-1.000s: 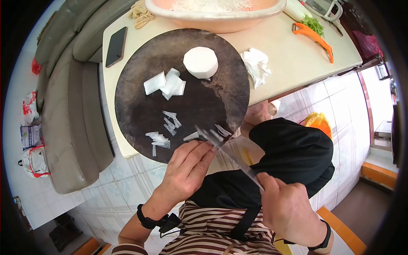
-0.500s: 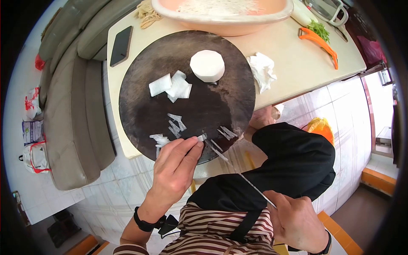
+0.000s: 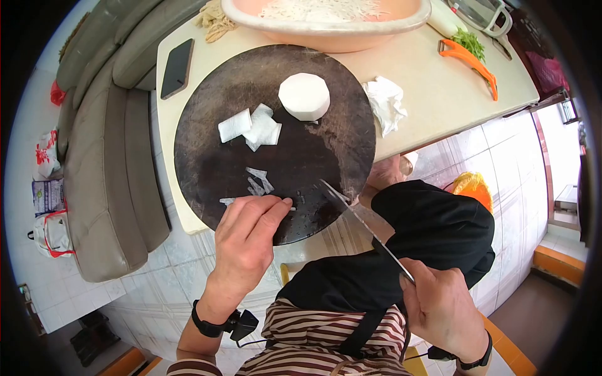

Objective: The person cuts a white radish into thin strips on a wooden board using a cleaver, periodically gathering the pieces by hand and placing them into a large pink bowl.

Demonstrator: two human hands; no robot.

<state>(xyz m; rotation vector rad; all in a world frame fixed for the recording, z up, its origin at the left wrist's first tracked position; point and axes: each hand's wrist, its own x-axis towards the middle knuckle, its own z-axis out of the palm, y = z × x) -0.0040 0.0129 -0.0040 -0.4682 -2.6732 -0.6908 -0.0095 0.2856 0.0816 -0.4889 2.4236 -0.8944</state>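
Observation:
My right hand (image 3: 442, 307) grips a knife (image 3: 376, 238) whose blade tip lies over the right front edge of the round dark board (image 3: 207, 113). My left hand (image 3: 248, 241) rests at the board's front edge, fingers pressed together around white strips (image 3: 292, 207) that are mostly hidden. Several thin strips (image 3: 260, 180) lie just beyond its fingers. Flat white slices (image 3: 262, 130) sit left of the board's middle, partly overlapping. A thick white round piece (image 3: 304, 97) stands farther back on the board.
A pink basin (image 3: 326, 26) of white shreds stands behind the board. A phone (image 3: 177, 69) lies left, a crumpled tissue (image 3: 385, 103) right, and an orange peeler (image 3: 470, 62) farther right. A cloth (image 3: 215, 22) and green leaves (image 3: 469, 44) are at the back.
The knife has risen and moved right, away from my left fingers, with its blade turned. My left hand has shifted left. The strips near the right edge are no longer seen there.

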